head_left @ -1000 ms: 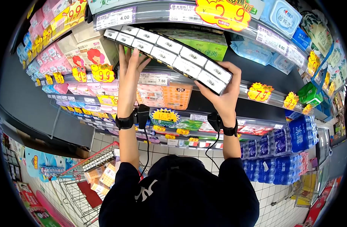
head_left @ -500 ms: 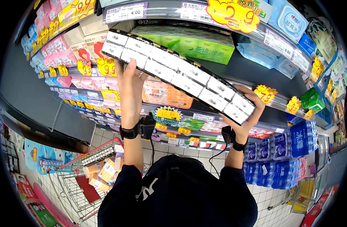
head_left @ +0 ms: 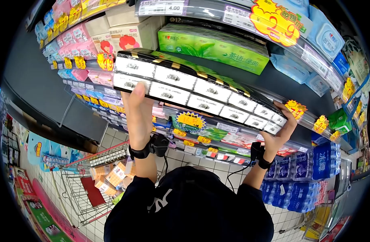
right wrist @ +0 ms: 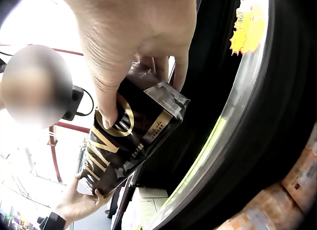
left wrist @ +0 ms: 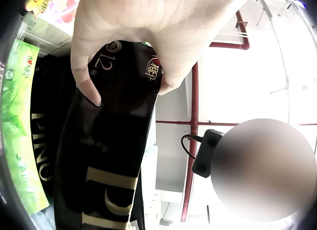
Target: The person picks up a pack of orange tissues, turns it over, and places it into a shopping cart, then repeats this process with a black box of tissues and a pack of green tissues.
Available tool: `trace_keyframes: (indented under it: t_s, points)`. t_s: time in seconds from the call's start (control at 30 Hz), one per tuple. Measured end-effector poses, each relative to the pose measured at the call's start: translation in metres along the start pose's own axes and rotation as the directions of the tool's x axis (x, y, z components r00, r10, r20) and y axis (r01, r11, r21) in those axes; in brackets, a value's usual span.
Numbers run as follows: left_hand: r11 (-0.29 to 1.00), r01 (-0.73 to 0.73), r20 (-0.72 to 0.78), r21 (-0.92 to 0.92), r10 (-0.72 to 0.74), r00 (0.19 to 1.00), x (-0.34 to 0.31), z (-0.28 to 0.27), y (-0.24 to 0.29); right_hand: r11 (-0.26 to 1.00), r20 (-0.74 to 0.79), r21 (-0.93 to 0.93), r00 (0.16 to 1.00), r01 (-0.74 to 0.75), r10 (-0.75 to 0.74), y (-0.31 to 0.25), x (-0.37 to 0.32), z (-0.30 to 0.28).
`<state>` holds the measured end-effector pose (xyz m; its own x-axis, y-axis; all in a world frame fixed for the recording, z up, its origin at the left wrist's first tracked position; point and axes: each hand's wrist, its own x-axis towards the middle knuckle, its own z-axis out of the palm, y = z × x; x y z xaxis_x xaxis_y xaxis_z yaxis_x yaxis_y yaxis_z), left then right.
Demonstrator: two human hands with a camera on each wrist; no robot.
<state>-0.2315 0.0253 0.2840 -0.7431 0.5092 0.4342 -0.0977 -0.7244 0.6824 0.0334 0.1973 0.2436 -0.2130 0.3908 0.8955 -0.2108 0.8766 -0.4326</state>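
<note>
Both hands hold a long black pack of pocket tissues (head_left: 211, 90) in front of the shelves. White small packets show in two rows along its face; gold letters mark the black wrap (left wrist: 114, 126). My left hand (head_left: 138, 121) grips the left end, its thumb lying over the white face. In the left wrist view that hand (left wrist: 143, 17) spans the pack's end, thumb and fingers on opposite sides. At the other end, my right hand (head_left: 281, 131) grips the corner. Its thumb (right wrist: 110, 118) presses the lettered side in the right wrist view, other fingers partly hidden behind.
Green tissue packs (head_left: 213, 48) sit on the shelf behind, under a lipped upper shelf with price tags. A shopping cart (head_left: 92, 192) at lower left holds orange packs (head_left: 117, 173) and a similar black-and-white pack (head_left: 108, 158). Blue-wrapped bottled water (head_left: 300, 165) is stacked at the right.
The tissue pack has come out from the shelf toward me and rightward in view, both hands still gripping it. More of the green packs behind now shows.
</note>
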Motion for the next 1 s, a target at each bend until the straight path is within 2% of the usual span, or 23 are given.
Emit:
trace_keyframes:
  t_s: [0.13, 0.23, 0.4, 0.47, 0.5, 0.53, 0.6, 0.63, 0.8, 0.87, 0.9, 0.97, 1.0]
  points:
    - [0.998, -0.024, -0.004, 0.053, 0.025, 1.000, -0.006, -0.007, 0.007, 0.998, -0.020, -0.070, 1.000, -0.006, 0.005, -0.004, 0.000, 0.007]
    - [1.000, -0.007, 0.048, 0.008, 0.007, 0.999, -0.007, -0.019, 0.009, 0.987, -0.047, -0.157, 0.998, -0.035, 0.028, -0.010, 0.000, 0.014]
    - [0.997, -0.012, 0.076, 0.072, 0.007, 0.997, -0.007, -0.028, 0.026, 0.983, -0.076, -0.171, 0.996, -0.067, 0.055, -0.019, -0.002, 0.031]
    - [0.996, -0.023, 0.071, 0.085, 0.017, 0.997, -0.006, -0.022, 0.039, 0.976, -0.090, -0.175, 0.990, -0.126, 0.112, -0.024, -0.002, 0.036]
    - [0.966, -0.044, 0.047, 0.256, 0.033, 0.998, -0.006, -0.034, 0.040, 0.984, -0.047, -0.156, 0.996, -0.080, 0.073, -0.021, -0.004, 0.036]
    - [0.965, -0.051, 0.040, 0.259, 0.042, 0.998, -0.006, -0.041, 0.044, 0.986, -0.042, -0.147, 0.997, -0.075, 0.069, -0.020, -0.007, 0.040]
    - [0.933, -0.038, 0.085, 0.357, 0.008, 0.996, -0.007, -0.050, 0.054, 0.978, -0.135, -0.103, 0.976, -0.183, 0.168, -0.022, -0.011, 0.049]
    - [0.938, -0.034, 0.091, 0.345, 0.003, 0.996, -0.008, -0.052, 0.057, 0.969, -0.108, -0.153, 0.978, -0.196, 0.181, -0.021, -0.015, 0.049]
    - [0.927, -0.039, 0.086, 0.372, 0.008, 0.996, -0.013, -0.077, 0.072, 0.987, -0.006, -0.107, 0.992, -0.124, 0.124, -0.024, -0.015, 0.075]
    - [0.945, -0.067, 0.112, 0.320, 0.033, 0.993, -0.014, -0.082, 0.079, 0.981, -0.014, -0.055, 0.982, -0.186, 0.186, -0.027, -0.019, 0.085]
    - [0.942, -0.129, 0.150, 0.310, 0.085, 0.985, -0.013, -0.085, 0.081, 0.981, -0.007, -0.048, 0.982, -0.187, 0.187, -0.027, -0.022, 0.090]
    - [0.940, -0.118, 0.145, 0.320, 0.075, 0.987, -0.015, -0.097, 0.087, 0.976, -0.087, -0.111, 0.980, -0.186, 0.177, -0.029, -0.027, 0.098]
    - [0.941, -0.108, 0.148, 0.322, 0.062, 0.987, -0.017, -0.103, 0.089, 0.976, -0.079, -0.106, 0.980, -0.188, 0.181, -0.032, -0.028, 0.103]
